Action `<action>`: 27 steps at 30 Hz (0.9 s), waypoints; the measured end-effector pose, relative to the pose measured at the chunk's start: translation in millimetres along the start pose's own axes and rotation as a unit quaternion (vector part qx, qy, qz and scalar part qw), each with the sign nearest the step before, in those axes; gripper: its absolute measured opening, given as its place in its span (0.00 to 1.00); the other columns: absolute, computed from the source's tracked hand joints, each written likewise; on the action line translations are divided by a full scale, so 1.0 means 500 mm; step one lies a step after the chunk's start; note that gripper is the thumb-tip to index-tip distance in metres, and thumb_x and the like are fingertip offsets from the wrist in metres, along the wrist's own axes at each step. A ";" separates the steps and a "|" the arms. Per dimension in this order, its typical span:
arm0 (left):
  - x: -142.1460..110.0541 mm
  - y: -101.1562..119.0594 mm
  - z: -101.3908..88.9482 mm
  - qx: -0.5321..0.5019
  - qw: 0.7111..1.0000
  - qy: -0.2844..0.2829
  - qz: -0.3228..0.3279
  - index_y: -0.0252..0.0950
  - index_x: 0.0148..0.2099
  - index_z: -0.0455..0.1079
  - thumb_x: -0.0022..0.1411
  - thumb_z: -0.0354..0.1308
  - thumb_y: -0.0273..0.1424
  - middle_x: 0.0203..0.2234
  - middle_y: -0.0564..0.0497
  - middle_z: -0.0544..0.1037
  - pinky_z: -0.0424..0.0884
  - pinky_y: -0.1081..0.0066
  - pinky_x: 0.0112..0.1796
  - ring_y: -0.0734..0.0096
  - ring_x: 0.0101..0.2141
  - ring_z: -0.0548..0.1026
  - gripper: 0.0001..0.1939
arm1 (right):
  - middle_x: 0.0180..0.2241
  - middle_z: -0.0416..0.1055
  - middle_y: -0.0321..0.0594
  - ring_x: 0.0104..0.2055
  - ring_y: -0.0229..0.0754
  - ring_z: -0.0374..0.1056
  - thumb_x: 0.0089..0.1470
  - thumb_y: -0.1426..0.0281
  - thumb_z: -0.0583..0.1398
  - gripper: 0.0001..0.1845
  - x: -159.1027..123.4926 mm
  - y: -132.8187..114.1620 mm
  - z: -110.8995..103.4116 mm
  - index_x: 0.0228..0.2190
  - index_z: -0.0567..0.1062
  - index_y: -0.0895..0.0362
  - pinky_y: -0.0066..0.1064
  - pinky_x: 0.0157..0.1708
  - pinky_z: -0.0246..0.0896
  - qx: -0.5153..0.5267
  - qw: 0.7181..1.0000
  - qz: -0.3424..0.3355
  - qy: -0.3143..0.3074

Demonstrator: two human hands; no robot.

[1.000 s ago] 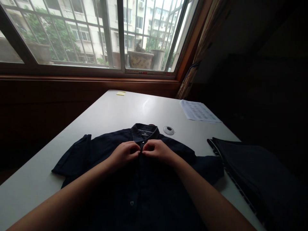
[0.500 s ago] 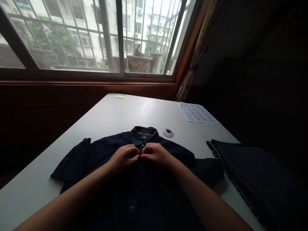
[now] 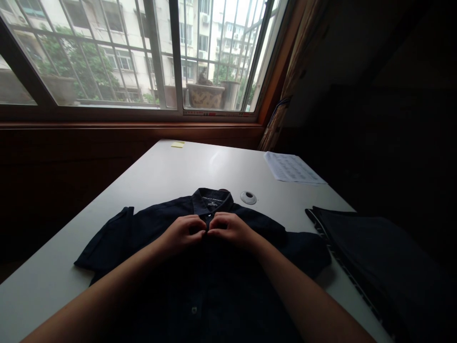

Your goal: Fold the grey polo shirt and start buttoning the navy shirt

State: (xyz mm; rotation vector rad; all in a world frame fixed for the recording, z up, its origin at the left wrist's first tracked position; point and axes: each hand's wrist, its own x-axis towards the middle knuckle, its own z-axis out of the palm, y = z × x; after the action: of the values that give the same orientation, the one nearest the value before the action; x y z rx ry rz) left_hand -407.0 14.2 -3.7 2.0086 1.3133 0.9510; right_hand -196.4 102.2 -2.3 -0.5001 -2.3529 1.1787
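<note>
A dark navy short-sleeved shirt (image 3: 160, 271) lies front up, its collar (image 3: 202, 202) toward the window and its sleeves spread to both sides. Just below the collar, my left hand (image 3: 185, 229) pinches the left side of the front placket. Facing it, my right hand (image 3: 230, 227) pinches the placket from the other side, the fingertips of both hands almost meeting. One small button (image 3: 209, 215) shows just above my fingers, and another button (image 3: 194, 310) lower on the front. Whatever is between the fingertips is hidden.
The white table (image 3: 185, 166) carries a yellow sticky note (image 3: 177, 144), printed sheets (image 3: 294, 167) and a round cable grommet (image 3: 248, 197). Folded dark cloth (image 3: 371, 252) lies along its right edge. Behind stands a barred window (image 3: 117, 57) with a tied curtain (image 3: 278, 119).
My hands stay at the same place on the placket, with the fingers shifting only slightly. The whole view has moved a little.
</note>
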 end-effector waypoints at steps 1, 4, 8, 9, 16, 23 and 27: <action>0.000 0.001 -0.001 -0.003 1.000 -0.002 0.001 0.34 0.37 0.76 0.63 0.58 0.31 0.30 0.50 0.76 0.68 0.73 0.35 0.70 0.32 0.74 0.07 | 0.31 0.71 0.37 0.35 0.39 0.69 0.56 0.62 0.66 0.11 0.000 -0.001 0.000 0.31 0.79 0.57 0.30 0.37 0.63 0.006 1.000 0.001 0.000; 0.000 0.001 -0.004 -0.010 1.000 -0.004 0.007 0.34 0.37 0.76 0.63 0.58 0.32 0.30 0.50 0.76 0.68 0.73 0.35 0.70 0.32 0.74 0.08 | 0.32 0.71 0.37 0.36 0.40 0.69 0.56 0.61 0.66 0.11 0.000 -0.004 -0.002 0.31 0.79 0.57 0.30 0.38 0.64 0.016 1.000 0.012 -0.003; 0.000 -0.001 -0.003 -0.015 1.000 -0.007 0.011 0.34 0.37 0.76 0.64 0.58 0.32 0.30 0.50 0.75 0.68 0.73 0.35 0.70 0.32 0.73 0.08 | 0.32 0.71 0.37 0.37 0.40 0.69 0.56 0.63 0.66 0.09 0.002 -0.009 -0.004 0.31 0.79 0.57 0.30 0.39 0.64 0.019 1.000 0.022 -0.011; 0.000 -0.001 -0.003 -0.017 1.000 -0.009 0.011 0.34 0.37 0.76 0.64 0.58 0.32 0.30 0.50 0.75 0.68 0.73 0.35 0.70 0.32 0.73 0.08 | 0.32 0.71 0.37 0.37 0.40 0.69 0.56 0.65 0.66 0.08 0.002 -0.009 -0.004 0.31 0.79 0.57 0.31 0.39 0.64 0.018 0.999 0.024 -0.012; 0.000 0.000 0.001 -0.015 1.000 -0.004 0.019 0.34 0.37 0.75 0.64 0.57 0.30 0.30 0.50 0.73 0.67 0.73 0.35 0.71 0.32 0.72 0.07 | 0.32 0.71 0.36 0.36 0.40 0.68 0.55 0.71 0.65 0.02 0.002 -0.001 0.003 0.30 0.79 0.56 0.30 0.39 0.62 0.021 0.999 0.027 -0.001; -0.001 0.006 -0.001 -0.017 1.000 -0.009 0.016 0.34 0.38 0.76 0.65 0.57 0.33 0.31 0.50 0.75 0.68 0.72 0.35 0.70 0.32 0.72 0.09 | 0.30 0.69 0.36 0.36 0.40 0.68 0.53 0.68 0.68 0.04 0.006 0.004 0.000 0.29 0.79 0.55 0.32 0.41 0.64 0.026 0.999 0.029 0.035; -0.001 0.007 -0.001 -0.022 1.000 0.005 0.003 0.35 0.38 0.75 0.63 0.58 0.32 0.31 0.51 0.74 0.68 0.72 0.36 0.70 0.33 0.73 0.07 | 0.32 0.71 0.37 0.37 0.41 0.69 0.55 0.65 0.66 0.06 0.007 0.004 -0.008 0.31 0.80 0.55 0.32 0.42 0.64 0.032 0.999 0.034 0.025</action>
State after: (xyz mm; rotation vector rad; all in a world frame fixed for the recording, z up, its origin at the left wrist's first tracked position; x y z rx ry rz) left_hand -405.6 12.6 -0.6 1.9779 1.2813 0.9858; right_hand -196.9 107.4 -1.0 -0.5849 -2.2641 1.2535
